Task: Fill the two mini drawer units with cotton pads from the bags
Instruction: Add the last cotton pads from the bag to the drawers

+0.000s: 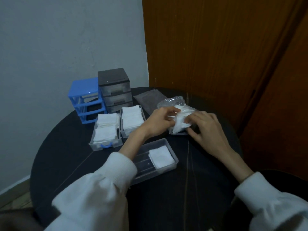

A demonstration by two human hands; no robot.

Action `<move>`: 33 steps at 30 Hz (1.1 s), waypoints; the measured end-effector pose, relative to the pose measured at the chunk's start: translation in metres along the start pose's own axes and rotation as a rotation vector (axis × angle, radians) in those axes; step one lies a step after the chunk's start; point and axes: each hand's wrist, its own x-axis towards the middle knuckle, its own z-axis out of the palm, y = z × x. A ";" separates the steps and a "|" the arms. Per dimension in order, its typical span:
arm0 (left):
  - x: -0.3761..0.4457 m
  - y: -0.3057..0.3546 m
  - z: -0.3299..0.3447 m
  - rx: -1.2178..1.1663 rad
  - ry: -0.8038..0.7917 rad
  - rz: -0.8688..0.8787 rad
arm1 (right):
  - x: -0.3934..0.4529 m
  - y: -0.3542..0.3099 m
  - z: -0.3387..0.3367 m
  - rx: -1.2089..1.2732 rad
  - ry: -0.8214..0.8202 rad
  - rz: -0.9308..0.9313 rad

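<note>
Both our left hand (160,120) and right hand (205,129) pinch cotton pads (180,122) from the bag (173,101) at far right. Two drawers (106,129) lie full, a near one (155,160) barely started; the blue unit (85,99) stands empty.

Blue unit (86,100) stands emptied of drawers beside grey unit (115,90); two drawers (106,130) are filled with pads, one (155,160) partly.

Round dark table (70,164): blue frame (86,99), grey drawer unit (115,90), three clear drawers, cotton-pad bag (176,112), perhaps a flat grey pouch (147,100).
</note>
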 end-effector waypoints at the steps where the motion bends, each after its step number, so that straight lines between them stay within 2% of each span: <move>1: 0.000 -0.001 0.001 0.007 -0.002 0.000 | 0.000 0.000 -0.002 0.039 -0.010 0.014; 9: -0.004 -0.001 0.001 0.112 0.000 -0.005 | -0.004 0.000 -0.011 0.378 -0.043 0.116; 12: -0.014 -0.001 -0.001 0.049 0.024 -0.001 | -0.001 -0.006 -0.020 0.531 -0.020 0.073; 16: -0.041 -0.006 -0.012 0.010 0.085 -0.005 | 0.004 -0.025 -0.030 0.669 -0.047 0.068; 20: -0.076 -0.019 -0.022 -0.062 0.210 -0.001 | 0.010 -0.045 -0.029 0.814 -0.112 0.119; 23: -0.094 -0.027 -0.029 -0.144 0.247 0.004 | 0.014 -0.062 -0.026 0.797 -0.208 0.110; 29: -0.113 -0.042 -0.032 -0.290 0.176 -0.004 | 0.015 -0.087 -0.015 0.825 -0.393 0.041; 33: -0.115 -0.048 -0.028 -0.412 0.135 -0.048 | 0.014 -0.094 -0.005 0.824 -0.450 0.028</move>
